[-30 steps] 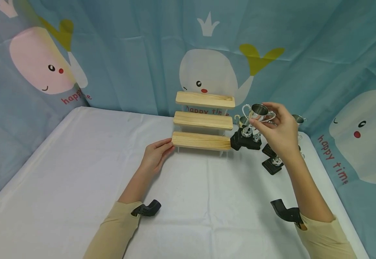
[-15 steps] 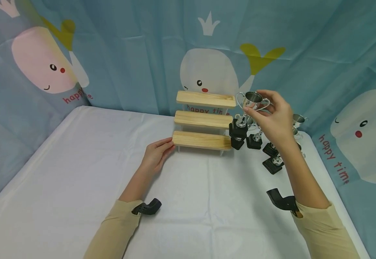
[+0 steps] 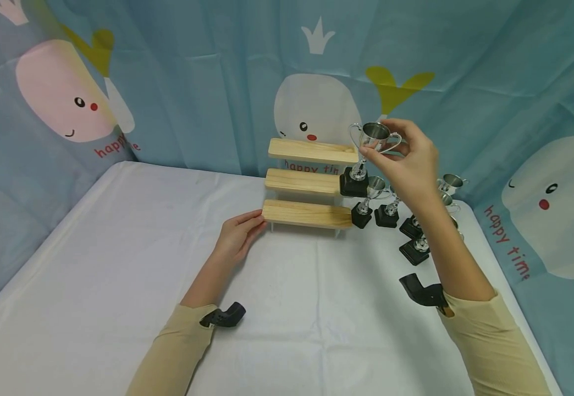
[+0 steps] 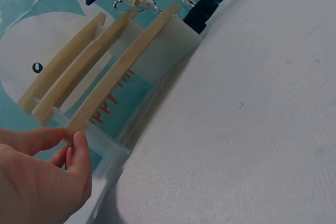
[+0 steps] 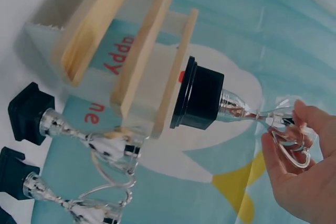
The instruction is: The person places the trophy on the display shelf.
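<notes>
A three-tier display stand with pale wooden boards [image 3: 307, 214] stands at the back of the table. My left hand [image 3: 239, 236] pinches the left end of its lowest board; the left wrist view shows thumb and fingers at that board's corner [image 4: 76, 128]. My right hand [image 3: 413, 165] grips a silver two-handled trophy [image 3: 354, 182] by its cup. Its black base is in the air by the stand's right end, in front of the middle board in the head view. In the right wrist view, the base [image 5: 205, 98] is close to the top board, and contact is unclear.
Several more silver trophies with black bases stand right of the stand, the nearest trophy [image 3: 361, 215] beside the lowest board and another trophy [image 3: 414, 252] nearer the front. My right forearm partly covers some. A blue whale-print curtain [image 3: 208, 110] hangs behind the white-covered table [image 3: 287, 308].
My right hand has lifted the trophy and carried it left, from above the other trophies to the stand's right end. My left hand has stayed at the lowest board.
</notes>
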A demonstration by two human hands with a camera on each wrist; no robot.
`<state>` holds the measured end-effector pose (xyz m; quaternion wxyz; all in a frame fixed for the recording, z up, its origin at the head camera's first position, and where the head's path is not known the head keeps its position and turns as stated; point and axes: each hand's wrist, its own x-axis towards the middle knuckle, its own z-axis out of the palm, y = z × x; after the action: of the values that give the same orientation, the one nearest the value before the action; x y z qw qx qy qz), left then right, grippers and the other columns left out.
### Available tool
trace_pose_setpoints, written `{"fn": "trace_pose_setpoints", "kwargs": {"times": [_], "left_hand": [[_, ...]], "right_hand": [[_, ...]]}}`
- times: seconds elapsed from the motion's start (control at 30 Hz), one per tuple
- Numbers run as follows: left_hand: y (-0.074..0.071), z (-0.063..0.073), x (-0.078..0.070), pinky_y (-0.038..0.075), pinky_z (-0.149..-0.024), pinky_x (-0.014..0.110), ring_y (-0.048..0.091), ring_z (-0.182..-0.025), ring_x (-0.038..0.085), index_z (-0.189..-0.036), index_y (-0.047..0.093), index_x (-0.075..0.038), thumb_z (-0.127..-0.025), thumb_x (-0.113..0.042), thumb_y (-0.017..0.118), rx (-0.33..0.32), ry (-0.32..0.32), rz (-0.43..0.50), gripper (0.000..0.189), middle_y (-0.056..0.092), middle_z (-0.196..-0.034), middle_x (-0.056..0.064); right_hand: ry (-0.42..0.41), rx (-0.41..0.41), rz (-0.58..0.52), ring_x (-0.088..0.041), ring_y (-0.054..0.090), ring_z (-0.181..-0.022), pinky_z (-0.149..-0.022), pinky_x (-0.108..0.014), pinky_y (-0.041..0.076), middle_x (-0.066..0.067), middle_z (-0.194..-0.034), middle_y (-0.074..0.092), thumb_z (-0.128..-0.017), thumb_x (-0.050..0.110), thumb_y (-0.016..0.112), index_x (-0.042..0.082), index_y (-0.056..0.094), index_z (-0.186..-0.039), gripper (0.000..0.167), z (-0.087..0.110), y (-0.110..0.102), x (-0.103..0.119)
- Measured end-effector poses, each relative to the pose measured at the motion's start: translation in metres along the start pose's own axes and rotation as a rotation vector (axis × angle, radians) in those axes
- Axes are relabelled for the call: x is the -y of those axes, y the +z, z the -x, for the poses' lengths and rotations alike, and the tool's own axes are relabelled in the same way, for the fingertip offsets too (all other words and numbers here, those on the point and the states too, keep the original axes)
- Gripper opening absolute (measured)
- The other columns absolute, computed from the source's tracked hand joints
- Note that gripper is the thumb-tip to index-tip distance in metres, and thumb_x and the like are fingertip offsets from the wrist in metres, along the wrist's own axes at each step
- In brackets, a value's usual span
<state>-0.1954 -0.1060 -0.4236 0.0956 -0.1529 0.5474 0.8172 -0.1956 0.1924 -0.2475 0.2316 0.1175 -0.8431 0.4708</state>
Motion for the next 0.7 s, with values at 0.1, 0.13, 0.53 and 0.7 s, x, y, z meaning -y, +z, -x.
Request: {"fn": "trace_pose_setpoints", "kwargs": {"times": [0.1,0.13,0.53,0.7], "left_hand": [[0.0,-0.001,0.0,0.057,-0.107,0.023,0.067,-0.118,0.017,-0.15,0.051,0.01,-0.107,0.003,0.057,0.003,-0.008,0.006,0.043,0.051,-0.153,0.025],[0.0,-0.001,0.0,0.057,-0.107,0.023,0.067,-0.117,0.017,-0.15,0.051,0.01,-0.107,0.004,0.056,0.004,-0.009,0.009,0.043,0.051,-0.153,0.025],[-0.001,-0.002,0.0,0.058,-0.105,0.022,0.068,-0.114,0.015,-0.15,0.052,0.008,-0.107,0.004,0.057,-0.009,-0.022,0.019,0.043,0.053,-0.152,0.023],[-0.001,-0.002,0.0,0.059,-0.103,0.021,0.068,-0.11,0.013,-0.15,0.052,0.008,-0.107,0.004,0.056,-0.003,-0.023,0.024,0.043,0.052,-0.152,0.023]], "right_hand": [[-0.003,-0.003,-0.011,0.003,0.065,-0.087,-0.089,-0.014,0.061,-0.001,-0.121,0.062,-0.093,0.007,0.082,-0.001,0.06,-0.143,0.055,-0.004,0.004,0.004],[-0.006,-0.003,-0.015,0.003,0.065,-0.087,-0.089,-0.015,0.061,-0.002,-0.121,0.063,-0.093,0.007,0.082,-0.001,0.06,-0.142,0.055,-0.005,0.005,0.006],[-0.01,0.006,-0.035,0.002,0.065,-0.084,-0.082,-0.015,0.059,-0.007,-0.123,0.064,-0.093,0.01,0.083,-0.001,0.06,-0.142,0.055,-0.022,0.019,0.013],[0.007,0.001,-0.059,0.001,0.065,-0.082,-0.079,-0.013,0.059,-0.009,-0.123,0.065,-0.093,0.009,0.083,-0.001,0.06,-0.141,0.054,-0.031,0.024,0.012]]}}
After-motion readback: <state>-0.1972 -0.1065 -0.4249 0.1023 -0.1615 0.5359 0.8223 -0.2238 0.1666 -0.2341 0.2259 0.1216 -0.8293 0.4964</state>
